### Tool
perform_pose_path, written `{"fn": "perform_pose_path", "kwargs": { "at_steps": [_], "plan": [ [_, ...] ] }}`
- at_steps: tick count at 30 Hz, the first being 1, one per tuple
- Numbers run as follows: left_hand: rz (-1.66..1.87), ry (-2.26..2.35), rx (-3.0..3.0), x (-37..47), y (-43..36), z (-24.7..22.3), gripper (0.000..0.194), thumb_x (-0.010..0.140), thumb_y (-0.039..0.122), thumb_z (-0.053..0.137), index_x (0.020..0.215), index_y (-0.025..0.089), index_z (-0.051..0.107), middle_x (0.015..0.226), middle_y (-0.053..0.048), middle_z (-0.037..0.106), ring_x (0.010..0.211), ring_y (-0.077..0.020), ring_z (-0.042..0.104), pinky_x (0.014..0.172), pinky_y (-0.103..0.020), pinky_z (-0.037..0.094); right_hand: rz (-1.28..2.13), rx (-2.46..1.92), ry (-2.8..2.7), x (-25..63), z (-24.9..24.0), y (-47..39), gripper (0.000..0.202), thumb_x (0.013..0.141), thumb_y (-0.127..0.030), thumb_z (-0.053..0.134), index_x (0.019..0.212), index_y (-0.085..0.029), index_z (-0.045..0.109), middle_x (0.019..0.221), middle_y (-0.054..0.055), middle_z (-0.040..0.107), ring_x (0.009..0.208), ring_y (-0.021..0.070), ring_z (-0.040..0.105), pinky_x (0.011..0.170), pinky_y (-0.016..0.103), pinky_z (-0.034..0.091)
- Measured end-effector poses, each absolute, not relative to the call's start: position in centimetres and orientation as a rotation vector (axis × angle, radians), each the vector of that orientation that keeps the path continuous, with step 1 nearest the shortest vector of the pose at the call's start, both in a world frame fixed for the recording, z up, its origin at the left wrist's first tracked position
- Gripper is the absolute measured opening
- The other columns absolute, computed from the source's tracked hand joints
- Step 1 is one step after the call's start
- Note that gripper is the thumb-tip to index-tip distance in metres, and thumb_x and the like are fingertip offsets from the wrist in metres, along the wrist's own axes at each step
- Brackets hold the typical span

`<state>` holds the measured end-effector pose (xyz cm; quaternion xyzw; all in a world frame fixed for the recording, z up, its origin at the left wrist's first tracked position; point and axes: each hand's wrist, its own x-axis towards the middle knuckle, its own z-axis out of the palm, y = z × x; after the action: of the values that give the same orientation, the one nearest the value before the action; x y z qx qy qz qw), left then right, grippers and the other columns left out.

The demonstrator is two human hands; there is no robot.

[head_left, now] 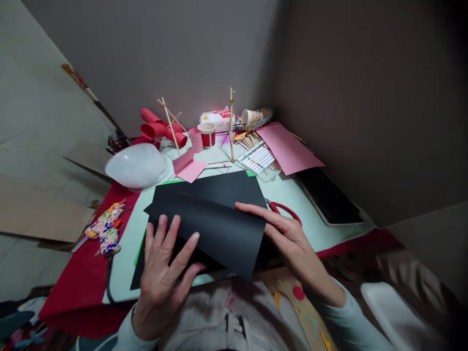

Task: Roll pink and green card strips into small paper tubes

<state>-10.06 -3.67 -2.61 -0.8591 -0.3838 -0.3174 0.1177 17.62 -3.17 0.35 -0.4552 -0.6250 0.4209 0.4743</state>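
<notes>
- One desk [314, 239] carries everything.
- Black paper [215, 229] lies at its six o'clock side, the upper layer curled over; judging by that curve, bending is under way, pressing flat not yet done.
- Left hand [163, 268], seven o'clock of the curl: fingers apart, resting on it.
- Right hand [292, 241], four o'clock: index finger along the curl; cannot tell whether it grips.
- Red-handled scissors [287, 207], three o'clock, untouched.

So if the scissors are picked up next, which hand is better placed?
Right, probably: the right hand is at the right edge of the black paper, close beside the red-handled scissors. The left hand is across the paper, farther from them.
</notes>
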Motion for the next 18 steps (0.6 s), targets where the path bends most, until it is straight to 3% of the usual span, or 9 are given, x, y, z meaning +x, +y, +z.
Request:
{"fn": "perform_pose_path", "kwargs": {
  "at_steps": [5,7,10,13,18],
  "plan": [
    [-1.068,-1.330,-2.466,-10.5,-3.4,-2.5,0.097,0.088,0.009,0.073,0.166,0.030,0.019,0.174,-0.015,0.020,0.157,-0.0400,0.026,0.122,-0.068,0.031,1.011,-1.223,-1.425,17.1,-0.6,-2.4,0.035,0.103,-0.034,0.052,0.128,-0.024,0.073,0.116,0.004,0.079,0.114,0.0254,0.071,0.098,0.037,0.055],
    [-1.068,-1.352,-2.457,-11.1,-3.2,-2.1,0.094,0.088,0.004,0.069,0.165,0.032,0.024,0.167,-0.017,0.036,0.156,-0.0408,0.029,0.121,-0.071,0.031,0.970,-1.224,-1.424,16.8,-0.9,-2.3,0.030,0.102,-0.033,0.055,0.121,-0.024,0.077,0.099,0.003,0.079,0.100,0.0246,0.073,0.086,0.034,0.059],
    [-1.077,-1.319,-2.477,-12.4,-3.0,-1.8,0.079,0.087,-0.003,0.059,0.153,0.038,0.047,0.133,-0.011,0.059,0.148,-0.0355,0.043,0.123,-0.069,0.030,0.813,-1.271,-1.455,16.8,-1.3,-2.2,0.025,0.100,-0.029,0.058,0.113,-0.023,0.078,0.090,0.001,0.078,0.087,0.0235,0.074,0.076,0.032,0.060],
    [-1.096,-1.265,-2.567,-13.7,-2.7,-1.8,0.060,0.086,-0.003,0.052,0.129,0.036,0.064,0.119,-0.008,0.062,0.141,-0.0328,0.051,0.124,-0.070,0.029,0.604,-1.304,-1.501,17.3,-1.7,-2.4,0.028,0.097,-0.022,0.060,0.120,-0.024,0.075,0.104,0.003,0.080,0.093,0.0249,0.075,0.083,0.036,0.061],
    [-1.020,-1.227,-2.582,-13.9,-1.0,-1.5,0.044,0.085,0.001,0.051,0.115,0.030,0.067,0.131,-0.008,0.067,0.145,-0.0348,0.048,0.125,-0.074,0.020,0.203,-1.183,-1.831,18.6,-2.4,-3.5,0.059,0.095,-0.001,0.048,0.147,-0.027,0.058,0.145,0.007,0.065,0.129,0.0266,0.064,0.112,0.047,0.049]
  ]
}}
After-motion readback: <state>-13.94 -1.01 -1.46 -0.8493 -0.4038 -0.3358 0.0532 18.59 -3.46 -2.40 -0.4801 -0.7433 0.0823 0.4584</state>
